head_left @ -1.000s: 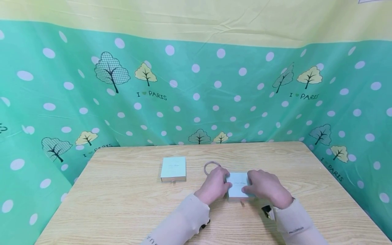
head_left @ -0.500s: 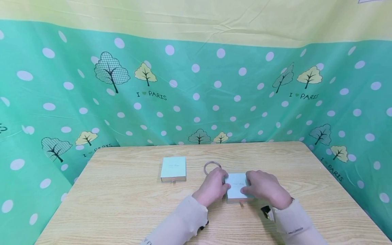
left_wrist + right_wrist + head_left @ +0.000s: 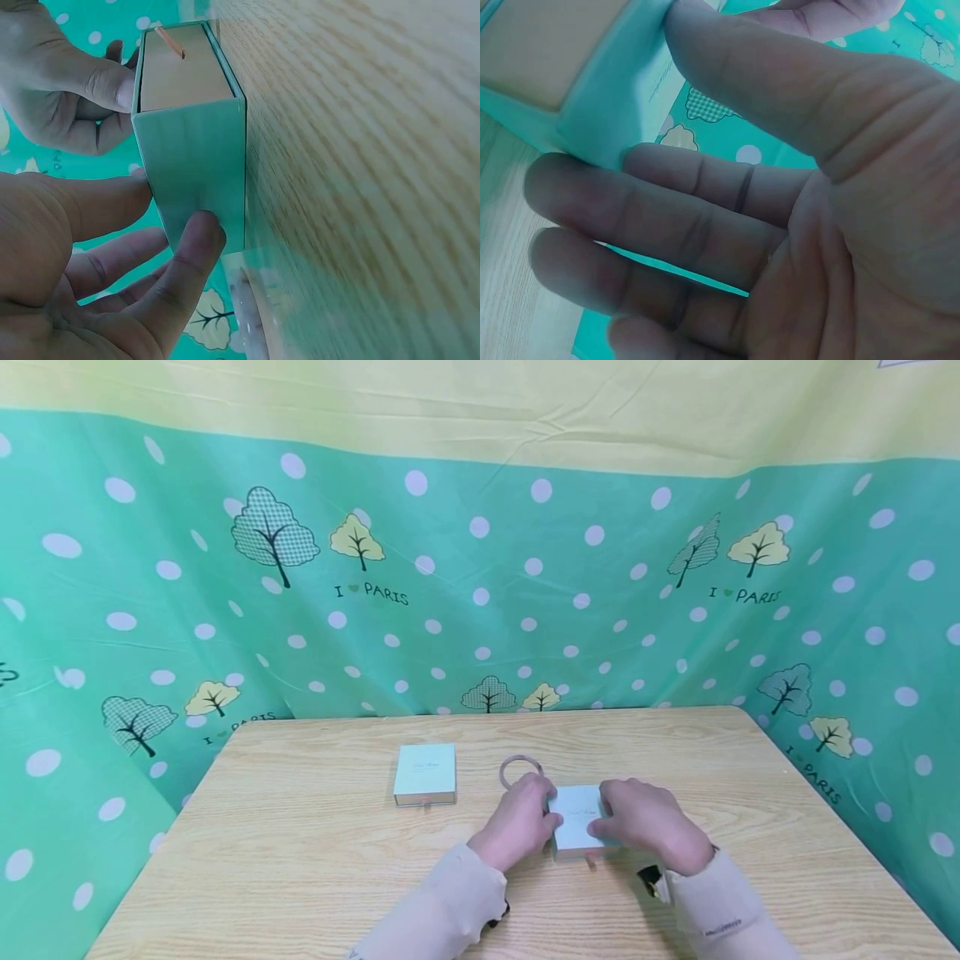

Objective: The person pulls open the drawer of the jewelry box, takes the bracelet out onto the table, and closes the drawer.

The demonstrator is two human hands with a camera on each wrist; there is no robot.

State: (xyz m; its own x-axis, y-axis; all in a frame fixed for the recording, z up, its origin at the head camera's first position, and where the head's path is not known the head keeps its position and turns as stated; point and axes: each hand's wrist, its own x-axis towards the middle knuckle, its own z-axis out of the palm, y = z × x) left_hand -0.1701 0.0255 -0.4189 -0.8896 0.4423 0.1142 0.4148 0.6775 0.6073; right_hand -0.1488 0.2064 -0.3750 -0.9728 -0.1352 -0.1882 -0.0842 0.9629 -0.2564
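Against my fingers [image 3: 196, 244], the drawer box [image 3: 191, 161] looks like smooth, paper-covered card with a faint sheen; its drawer front [image 3: 184, 86] is matt card. My sleeves [image 3: 446, 902] are matt cloth, the curtain [image 3: 450, 431] creased fabric. The tabletop [image 3: 300, 860] shows smooth wood grain; the ring [image 3: 502, 772] looks smooth, its material unclear to me.

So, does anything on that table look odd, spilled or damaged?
Nothing stands out: the held box and the other box look shut and undamaged where visible; the ring lies on the table, and no spill shows.
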